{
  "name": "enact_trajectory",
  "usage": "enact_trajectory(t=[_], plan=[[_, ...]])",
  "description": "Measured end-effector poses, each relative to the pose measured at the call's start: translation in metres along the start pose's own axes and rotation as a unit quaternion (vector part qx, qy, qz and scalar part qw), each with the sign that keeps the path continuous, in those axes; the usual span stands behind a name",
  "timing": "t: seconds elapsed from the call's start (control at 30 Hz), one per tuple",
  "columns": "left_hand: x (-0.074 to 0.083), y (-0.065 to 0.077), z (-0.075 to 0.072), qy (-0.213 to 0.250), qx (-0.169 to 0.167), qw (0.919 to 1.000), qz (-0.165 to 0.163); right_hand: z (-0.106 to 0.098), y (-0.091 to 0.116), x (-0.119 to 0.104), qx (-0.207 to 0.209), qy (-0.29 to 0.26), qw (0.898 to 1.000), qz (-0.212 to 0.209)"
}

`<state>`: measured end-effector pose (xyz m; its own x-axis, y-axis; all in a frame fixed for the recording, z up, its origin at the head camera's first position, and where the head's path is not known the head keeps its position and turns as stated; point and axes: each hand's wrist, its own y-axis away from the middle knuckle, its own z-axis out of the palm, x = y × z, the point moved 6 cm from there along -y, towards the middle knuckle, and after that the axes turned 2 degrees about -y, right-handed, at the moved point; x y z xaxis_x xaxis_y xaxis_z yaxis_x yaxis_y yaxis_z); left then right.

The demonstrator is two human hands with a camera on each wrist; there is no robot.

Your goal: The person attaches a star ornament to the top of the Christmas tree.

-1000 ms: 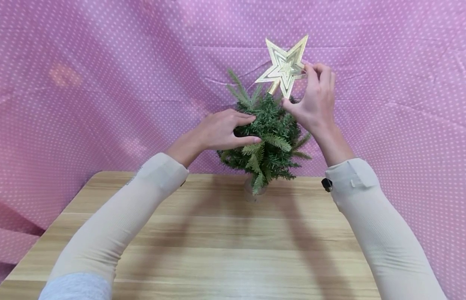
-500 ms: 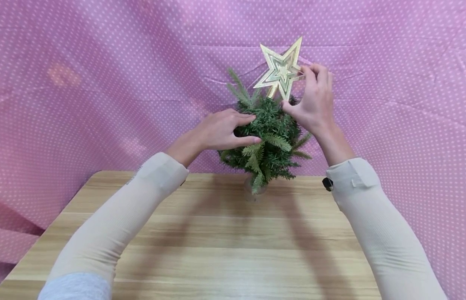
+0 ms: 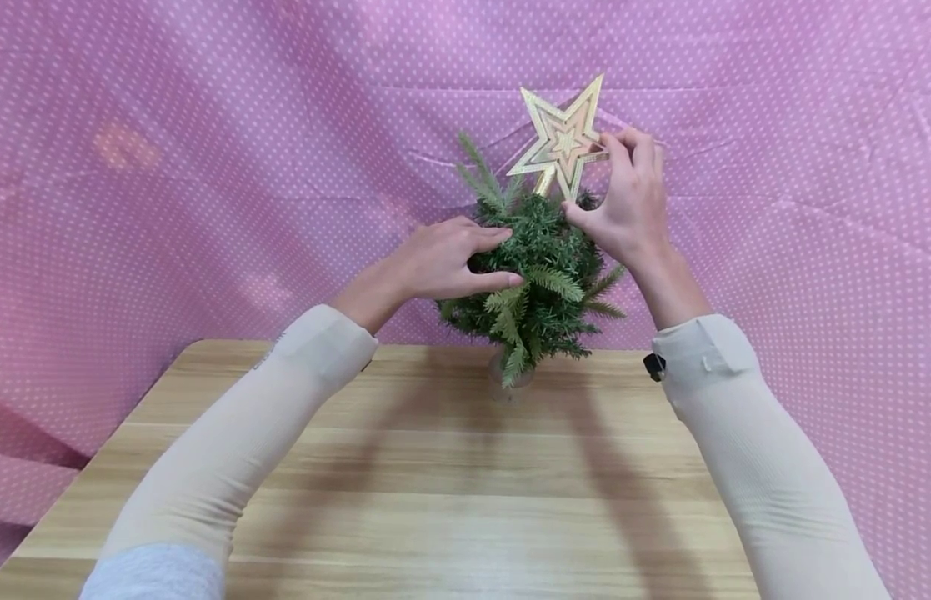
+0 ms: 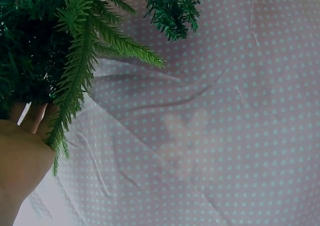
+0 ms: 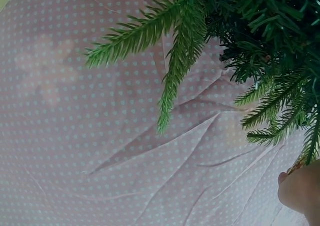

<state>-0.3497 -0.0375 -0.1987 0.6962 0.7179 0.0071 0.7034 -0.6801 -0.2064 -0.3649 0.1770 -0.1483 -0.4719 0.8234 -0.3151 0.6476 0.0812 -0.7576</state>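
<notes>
A small artificial Christmas tree point(image 3: 548, 250) stands at the far edge of the table. From its left side, my left hand point(image 3: 444, 260) holds the upper branches between thumb and fingers; in the left wrist view several fingertips pass behind the greenery point(image 4: 35, 51). Above the treetop, my right hand point(image 3: 632, 204) pinches a gold star topper point(image 3: 566, 142) by its right and lower points. The star leans slightly left, and its gold stem meets the top needles. In the right wrist view only part of the right hand point(image 5: 302, 188) shows, below the branches point(image 5: 270, 21).
The tree's pale, see-through base point(image 3: 508, 385) rests on the wood-grain table point(image 3: 465, 517). Directly behind hangs a pink polka-dot cloth point(image 3: 285, 125), which also closes off both sides. Lighter green sprigs point(image 3: 476, 171) stick out around the tree.
The star has shifted a little down and left and turned slightly, its stem now lower against the treetop. The right hand moved slightly with it. The left hand has stayed in place.
</notes>
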Motion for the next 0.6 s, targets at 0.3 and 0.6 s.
enact_trajectory(t=[0.3, 0.6], plan=[[0.0005, 0.0003, 0.0001, -0.002, -0.002, 1.0000, -0.001, 0.0001, 0.0014, 0.0018, -0.002, -0.006, 1.000, -0.007], [0.0008, 0.0005, -0.0004, -0.006, 0.005, 1.0000, 0.001, -0.0044, -0.0004, -0.0042, 0.008, -0.001, 0.999, -0.044]])
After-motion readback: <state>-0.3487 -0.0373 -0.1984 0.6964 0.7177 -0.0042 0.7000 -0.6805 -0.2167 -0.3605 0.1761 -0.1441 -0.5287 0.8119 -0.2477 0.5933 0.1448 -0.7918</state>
